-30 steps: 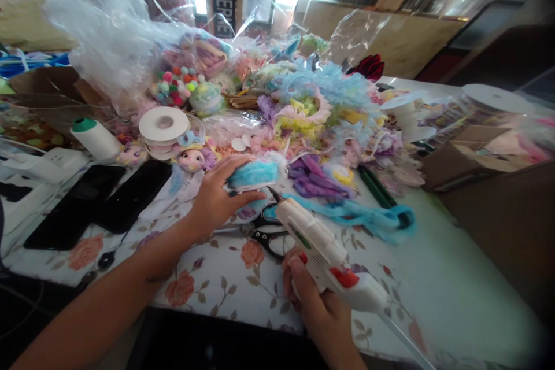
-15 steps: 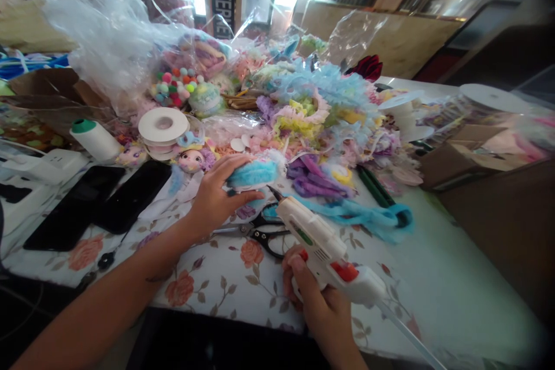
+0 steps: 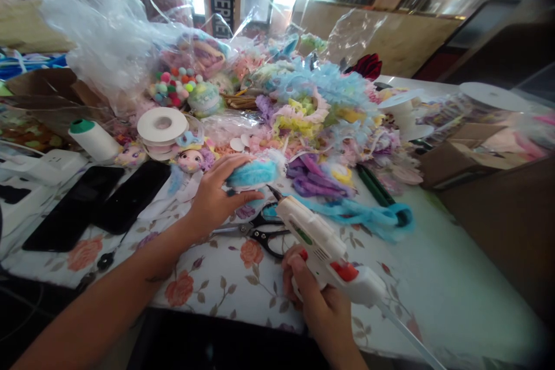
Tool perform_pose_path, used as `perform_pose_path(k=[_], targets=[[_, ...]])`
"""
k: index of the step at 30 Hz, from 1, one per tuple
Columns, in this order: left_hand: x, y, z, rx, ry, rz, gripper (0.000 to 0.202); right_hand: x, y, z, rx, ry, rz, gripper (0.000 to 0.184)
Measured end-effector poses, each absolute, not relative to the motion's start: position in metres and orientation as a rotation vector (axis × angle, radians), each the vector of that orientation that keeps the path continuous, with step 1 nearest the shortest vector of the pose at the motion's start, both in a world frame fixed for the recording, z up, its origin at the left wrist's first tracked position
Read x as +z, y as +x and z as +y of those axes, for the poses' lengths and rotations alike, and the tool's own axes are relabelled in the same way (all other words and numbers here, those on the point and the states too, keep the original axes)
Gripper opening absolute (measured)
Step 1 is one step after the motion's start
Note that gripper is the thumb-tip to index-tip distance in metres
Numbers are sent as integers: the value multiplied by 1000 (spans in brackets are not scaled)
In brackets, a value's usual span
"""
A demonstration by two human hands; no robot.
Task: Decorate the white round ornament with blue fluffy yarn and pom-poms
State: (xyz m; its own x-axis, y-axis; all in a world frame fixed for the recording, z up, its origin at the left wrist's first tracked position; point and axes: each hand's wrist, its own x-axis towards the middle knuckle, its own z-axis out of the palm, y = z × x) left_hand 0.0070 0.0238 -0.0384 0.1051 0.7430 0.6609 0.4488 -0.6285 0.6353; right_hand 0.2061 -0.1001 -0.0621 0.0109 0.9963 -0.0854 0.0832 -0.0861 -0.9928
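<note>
Left hand [image 3: 212, 199]: clamped on the blue puff [image 3: 252, 174], thumb under.
Right hand [image 3: 323, 303]: wrapped round the glue gun [image 3: 314, 234].
Puff: held over the worktop [image 3: 459, 266], between near edge and heap [image 3: 321, 87].
Nozzle [image 3: 276, 193]: by the puff's lower right; contact unclear.
Change: hardly any since a moment ago; both hands stay put, so the work looks held at one spot.

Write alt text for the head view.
A left hand holds a fluffy blue piece while the right hand grips a white glue gun, its tip close to the piece. Scissors lie on a floral tablecloth, before a heap of colorful ruffles.
</note>
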Motion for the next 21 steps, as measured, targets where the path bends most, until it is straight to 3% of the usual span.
perform_pose_path(k=[21], targets=[[-37,7,22,1494,2006,1220,61,-64,207,-99,1136,-1352,-1258,40]])
